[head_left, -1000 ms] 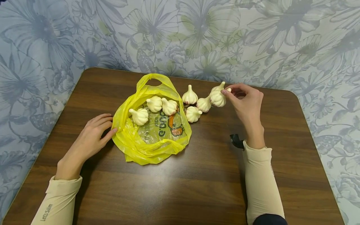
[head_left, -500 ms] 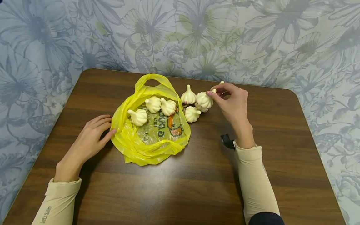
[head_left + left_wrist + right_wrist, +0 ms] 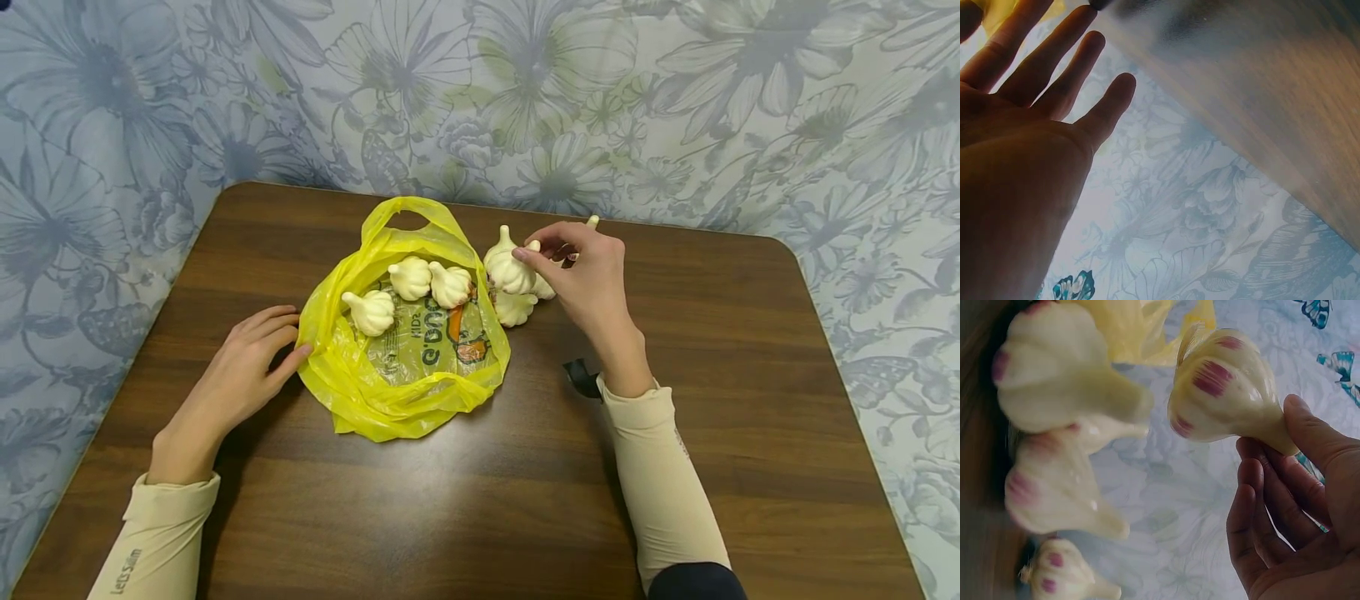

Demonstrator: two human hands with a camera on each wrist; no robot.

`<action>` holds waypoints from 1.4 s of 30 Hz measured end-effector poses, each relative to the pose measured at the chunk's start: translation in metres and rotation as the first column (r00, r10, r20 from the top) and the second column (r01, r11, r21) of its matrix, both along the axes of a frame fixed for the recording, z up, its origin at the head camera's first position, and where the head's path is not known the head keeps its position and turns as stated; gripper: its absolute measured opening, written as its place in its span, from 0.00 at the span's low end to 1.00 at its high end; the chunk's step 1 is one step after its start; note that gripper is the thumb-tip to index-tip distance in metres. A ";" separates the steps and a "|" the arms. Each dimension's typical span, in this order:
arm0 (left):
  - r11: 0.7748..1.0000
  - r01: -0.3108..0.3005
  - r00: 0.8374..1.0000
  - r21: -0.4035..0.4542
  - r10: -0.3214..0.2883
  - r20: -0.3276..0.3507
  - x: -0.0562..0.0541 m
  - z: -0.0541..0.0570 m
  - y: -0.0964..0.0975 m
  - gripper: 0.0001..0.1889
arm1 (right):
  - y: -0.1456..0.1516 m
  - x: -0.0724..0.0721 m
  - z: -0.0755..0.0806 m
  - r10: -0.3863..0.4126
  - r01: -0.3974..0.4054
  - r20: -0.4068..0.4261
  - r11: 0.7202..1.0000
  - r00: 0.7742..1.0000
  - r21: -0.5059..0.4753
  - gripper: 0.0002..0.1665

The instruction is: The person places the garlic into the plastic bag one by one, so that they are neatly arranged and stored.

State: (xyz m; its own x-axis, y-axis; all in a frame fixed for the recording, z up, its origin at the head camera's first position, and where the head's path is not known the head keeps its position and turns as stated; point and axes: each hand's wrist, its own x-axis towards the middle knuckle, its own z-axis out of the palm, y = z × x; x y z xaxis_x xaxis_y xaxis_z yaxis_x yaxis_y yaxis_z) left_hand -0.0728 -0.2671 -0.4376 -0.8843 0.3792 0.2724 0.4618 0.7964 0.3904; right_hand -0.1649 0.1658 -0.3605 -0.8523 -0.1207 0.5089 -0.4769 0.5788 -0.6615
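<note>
My right hand pinches a cream garlic bulb by its stem, between thumb and fingertips. Purple streaks mark this held bulb in the right wrist view, where it is raised beside several other bulbs. My left hand touches the left rim of a yellow plastic bag with thumb and fingertips. Its fingers look straight and spread in the left wrist view. Three garlic bulbs lie inside the wide-mouthed bag. Beyond its right rim are more bulbs, partly hidden by the held one and my right hand.
Everything stands on a brown wooden table with rounded far corners. A flower-patterned wall rises right behind its far edge. One bag handle sticks up at the back. A black strap end juts from the right wrist.
My right hand has carried the garlic bulb leftward, over the loose bulbs and close to the bag's right rim. The left hand and the bag have stayed put.
</note>
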 end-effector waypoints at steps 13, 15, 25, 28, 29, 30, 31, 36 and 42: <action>1.000 0.001 1.000 0.004 -0.001 -0.006 -0.001 -0.001 0.001 0.13 | -0.030 0.001 0.003 0.106 -0.105 0.005 0.993 0.994 -0.057 0.10; 1.000 0.001 1.000 0.002 -0.001 -0.005 0.000 -0.001 0.001 0.13 | -0.035 0.001 0.003 0.116 -0.115 0.012 0.992 0.993 -0.046 0.10; 1.000 -0.006 1.000 -0.004 0.006 0.004 0.000 -0.001 0.001 0.14 | -0.062 0.002 0.005 0.182 -0.181 0.027 0.983 0.983 -0.030 0.10; 1.000 -0.008 1.000 -0.004 0.008 0.003 0.000 -0.001 0.001 0.14 | -0.072 0.002 0.006 0.207 -0.207 0.025 0.978 0.978 -0.017 0.10; 1.000 -0.008 1.000 -0.004 0.008 0.003 0.001 -0.001 0.001 0.14 | -0.075 0.002 0.006 0.219 -0.219 0.029 0.976 0.975 -0.007 0.11; 1.000 -0.008 1.000 -0.004 0.008 0.003 0.001 -0.001 0.001 0.14 | -0.077 0.002 0.006 0.227 -0.227 0.037 0.974 0.973 0.007 0.11; 1.000 -0.008 1.000 -0.004 0.008 0.002 0.001 -0.001 0.001 0.14 | -0.080 0.003 0.006 0.233 -0.234 0.045 0.972 0.972 0.024 0.11; 1.000 -0.008 1.000 -0.004 0.008 -0.001 0.000 -0.001 0.001 0.14 | -0.086 0.003 0.004 0.227 -0.232 0.078 0.970 0.971 0.075 0.12; 1.000 -0.016 1.000 -0.006 0.016 0.009 0.001 0.000 0.001 0.15 | -0.090 0.003 -0.001 0.243 -0.250 0.088 0.965 0.966 0.074 0.12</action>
